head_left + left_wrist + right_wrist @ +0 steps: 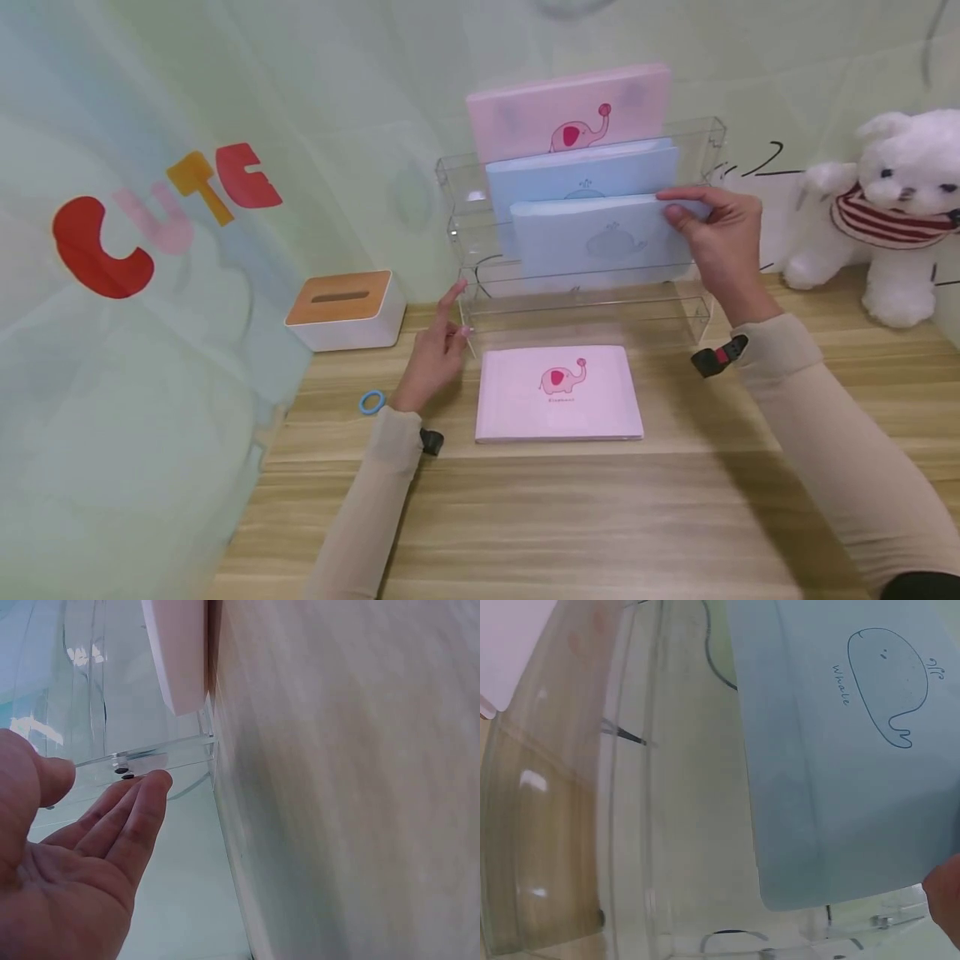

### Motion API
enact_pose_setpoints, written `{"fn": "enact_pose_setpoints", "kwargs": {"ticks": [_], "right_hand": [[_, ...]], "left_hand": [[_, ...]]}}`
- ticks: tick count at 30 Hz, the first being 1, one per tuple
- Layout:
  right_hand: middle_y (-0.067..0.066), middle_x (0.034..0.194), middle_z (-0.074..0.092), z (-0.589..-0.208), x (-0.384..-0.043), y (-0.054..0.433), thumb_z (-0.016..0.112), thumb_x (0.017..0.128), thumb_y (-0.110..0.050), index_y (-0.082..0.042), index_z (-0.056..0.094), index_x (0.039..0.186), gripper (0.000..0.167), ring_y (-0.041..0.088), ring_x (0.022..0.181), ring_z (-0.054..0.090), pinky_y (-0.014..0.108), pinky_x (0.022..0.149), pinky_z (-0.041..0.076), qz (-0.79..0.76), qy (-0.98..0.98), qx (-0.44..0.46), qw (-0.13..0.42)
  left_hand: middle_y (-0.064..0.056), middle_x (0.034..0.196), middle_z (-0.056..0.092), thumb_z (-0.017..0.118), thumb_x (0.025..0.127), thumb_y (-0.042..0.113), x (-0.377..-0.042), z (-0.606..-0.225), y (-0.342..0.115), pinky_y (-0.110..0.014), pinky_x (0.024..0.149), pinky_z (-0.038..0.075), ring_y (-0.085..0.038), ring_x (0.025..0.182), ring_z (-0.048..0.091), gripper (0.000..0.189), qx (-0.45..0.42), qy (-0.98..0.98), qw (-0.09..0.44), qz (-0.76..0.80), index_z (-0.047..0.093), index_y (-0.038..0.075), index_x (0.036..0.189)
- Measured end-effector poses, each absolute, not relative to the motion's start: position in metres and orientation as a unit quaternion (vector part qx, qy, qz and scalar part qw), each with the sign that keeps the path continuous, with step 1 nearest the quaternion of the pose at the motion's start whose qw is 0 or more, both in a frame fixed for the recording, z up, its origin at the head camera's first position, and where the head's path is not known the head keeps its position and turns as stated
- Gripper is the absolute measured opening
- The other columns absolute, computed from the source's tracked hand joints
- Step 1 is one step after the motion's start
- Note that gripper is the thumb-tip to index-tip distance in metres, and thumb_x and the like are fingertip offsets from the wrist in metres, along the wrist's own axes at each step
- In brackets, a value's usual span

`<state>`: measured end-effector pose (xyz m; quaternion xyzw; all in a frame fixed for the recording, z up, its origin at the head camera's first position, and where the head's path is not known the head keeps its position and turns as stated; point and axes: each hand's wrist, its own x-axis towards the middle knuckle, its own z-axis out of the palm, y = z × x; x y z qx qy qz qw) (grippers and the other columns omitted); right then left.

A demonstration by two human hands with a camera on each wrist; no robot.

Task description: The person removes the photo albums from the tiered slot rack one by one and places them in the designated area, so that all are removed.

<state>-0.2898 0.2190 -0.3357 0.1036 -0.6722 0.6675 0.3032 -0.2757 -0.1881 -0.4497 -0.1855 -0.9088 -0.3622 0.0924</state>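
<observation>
A clear acrylic tiered rack (585,315) stands against the wall. My right hand (723,242) pinches the upper right corner of a light blue notebook (577,242) with a whale drawing, upright at the rack's front. In the right wrist view the thumb (946,896) lies at the edge of its cover. Behind it stand another blue notebook (517,187) and, in the top tier, a pink elephant notebook (517,125). My left hand (435,354) touches the rack's left side panel, its fingers (142,821) nearly straight along the clear edge.
A pink elephant notebook (558,417) lies flat on the wooden table (540,517) before the rack. To the left are a tissue box (348,321) with a wooden lid and a blue ring (372,402). A white teddy bear (892,208) sits at the right.
</observation>
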Motion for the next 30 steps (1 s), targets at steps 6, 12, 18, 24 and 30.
{"fn": "enact_pose_setpoints", "kwargs": {"ticks": [6,12,18,24,30], "right_hand": [[-0.010,0.093,0.083,-0.321,-0.282,0.228,0.082,0.088,0.008,0.006,0.083,0.102,0.013,0.003,0.089,0.070,0.019,0.076,0.050,0.686,-0.637,0.109,0.336],[-0.005,0.093,0.083,-0.311,-0.272,0.238,0.084,0.086,0.005,0.009,0.082,0.102,0.016,0.007,0.090,0.072,0.020,0.081,0.054,0.702,-0.612,0.103,0.349],[-0.001,0.095,0.082,-0.315,-0.261,0.252,0.083,0.085,0.008,0.011,0.081,0.101,0.017,0.011,0.093,0.071,0.022,0.087,0.054,0.724,-0.588,0.096,0.348],[0.004,0.089,0.082,-0.328,-0.247,0.268,0.082,0.082,0.015,0.018,0.078,0.098,0.017,0.010,0.086,0.073,0.021,0.084,0.055,0.747,-0.547,0.100,0.365],[0.006,0.087,0.080,-0.341,-0.233,0.283,0.079,0.082,0.022,0.021,0.076,0.097,0.016,0.014,0.085,0.071,0.023,0.086,0.057,0.750,-0.536,0.087,0.378]], "left_hand": [[-0.013,0.081,0.066,0.055,0.112,0.013,-0.275,-0.449,-0.189,-0.030,0.061,0.044,-0.015,0.061,0.046,0.076,-0.188,-0.908,0.095,-0.361,0.019,0.050,0.168],[-0.010,0.080,0.064,0.056,0.111,0.012,-0.274,-0.448,-0.189,-0.030,0.062,0.045,-0.015,0.062,0.047,0.076,-0.189,-0.909,0.096,-0.360,0.020,0.048,0.168],[-0.014,0.083,0.069,0.056,0.111,0.012,-0.274,-0.448,-0.188,-0.030,0.061,0.045,-0.015,0.062,0.047,0.075,-0.188,-0.909,0.096,-0.360,0.020,0.047,0.168],[-0.015,0.085,0.069,0.056,0.112,0.013,-0.274,-0.448,-0.187,-0.030,0.061,0.044,-0.015,0.062,0.046,0.075,-0.189,-0.909,0.095,-0.360,0.020,0.046,0.169],[-0.012,0.083,0.066,0.055,0.112,0.013,-0.273,-0.447,-0.187,-0.031,0.062,0.044,-0.015,0.062,0.045,0.075,-0.187,-0.909,0.096,-0.359,0.020,0.047,0.168]]}}
